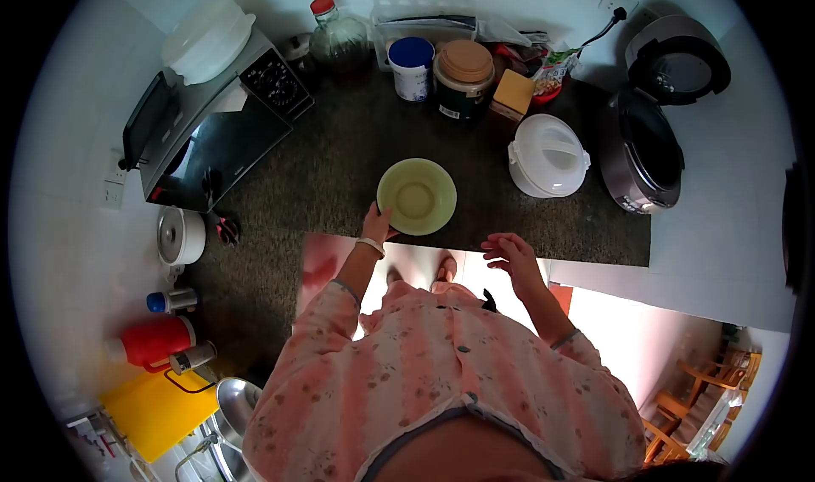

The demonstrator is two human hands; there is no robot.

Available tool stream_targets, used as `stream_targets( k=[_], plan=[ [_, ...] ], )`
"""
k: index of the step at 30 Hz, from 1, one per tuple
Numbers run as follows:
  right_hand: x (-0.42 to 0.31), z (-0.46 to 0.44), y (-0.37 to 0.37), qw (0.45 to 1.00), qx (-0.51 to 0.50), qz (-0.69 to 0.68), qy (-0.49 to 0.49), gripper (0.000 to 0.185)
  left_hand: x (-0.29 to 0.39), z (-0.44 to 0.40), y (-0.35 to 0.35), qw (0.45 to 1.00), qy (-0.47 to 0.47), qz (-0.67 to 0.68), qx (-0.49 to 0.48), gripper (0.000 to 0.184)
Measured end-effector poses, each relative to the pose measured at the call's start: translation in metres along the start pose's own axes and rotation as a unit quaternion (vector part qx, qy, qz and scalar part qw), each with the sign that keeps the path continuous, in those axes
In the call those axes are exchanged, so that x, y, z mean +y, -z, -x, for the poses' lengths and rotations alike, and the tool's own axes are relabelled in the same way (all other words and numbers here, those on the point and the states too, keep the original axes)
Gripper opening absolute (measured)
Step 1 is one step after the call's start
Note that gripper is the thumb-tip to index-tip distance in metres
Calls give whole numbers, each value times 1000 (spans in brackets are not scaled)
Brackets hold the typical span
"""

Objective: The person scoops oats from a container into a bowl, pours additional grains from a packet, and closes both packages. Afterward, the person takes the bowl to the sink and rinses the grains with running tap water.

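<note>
A pale green bowl [417,197], with nothing visible inside, is near the front edge of the dark countertop [340,142]. My left hand [377,224] grips its lower left rim, the fingers partly hidden by the bowl. To the right, my right hand [509,251] is held in front of the counter edge, apart from the bowl, its fingers loosely bent and somewhat spread with nothing in them. A white lidded pot [548,156] stands beyond it to the right.
An open rice cooker [643,151] stands at the right. Behind are a blue-lidded tub [412,69], a dark jar [463,79], a yellow box [513,94] and a glass bottle [339,41]. A microwave [222,147] and red-handled scissors [227,231] are left.
</note>
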State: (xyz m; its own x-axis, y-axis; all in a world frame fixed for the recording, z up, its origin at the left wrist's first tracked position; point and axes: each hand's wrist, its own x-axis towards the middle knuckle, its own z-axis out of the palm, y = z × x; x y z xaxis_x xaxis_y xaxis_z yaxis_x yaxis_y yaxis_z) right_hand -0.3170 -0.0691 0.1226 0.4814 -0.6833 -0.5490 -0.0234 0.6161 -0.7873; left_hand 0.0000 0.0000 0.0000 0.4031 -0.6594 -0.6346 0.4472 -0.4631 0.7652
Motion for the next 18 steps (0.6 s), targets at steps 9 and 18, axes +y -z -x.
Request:
stream_targets(
  k=[9, 18],
  plan=[
    [-14, -30, -2, 999, 44, -31, 6, 25, 9, -47, -20, 994, -77, -75, -13, 40],
    [-10, -45, -30, 987, 141, -74, 8, 23, 45, -64, -11, 970, -112, -199, -88, 47]
  ],
)
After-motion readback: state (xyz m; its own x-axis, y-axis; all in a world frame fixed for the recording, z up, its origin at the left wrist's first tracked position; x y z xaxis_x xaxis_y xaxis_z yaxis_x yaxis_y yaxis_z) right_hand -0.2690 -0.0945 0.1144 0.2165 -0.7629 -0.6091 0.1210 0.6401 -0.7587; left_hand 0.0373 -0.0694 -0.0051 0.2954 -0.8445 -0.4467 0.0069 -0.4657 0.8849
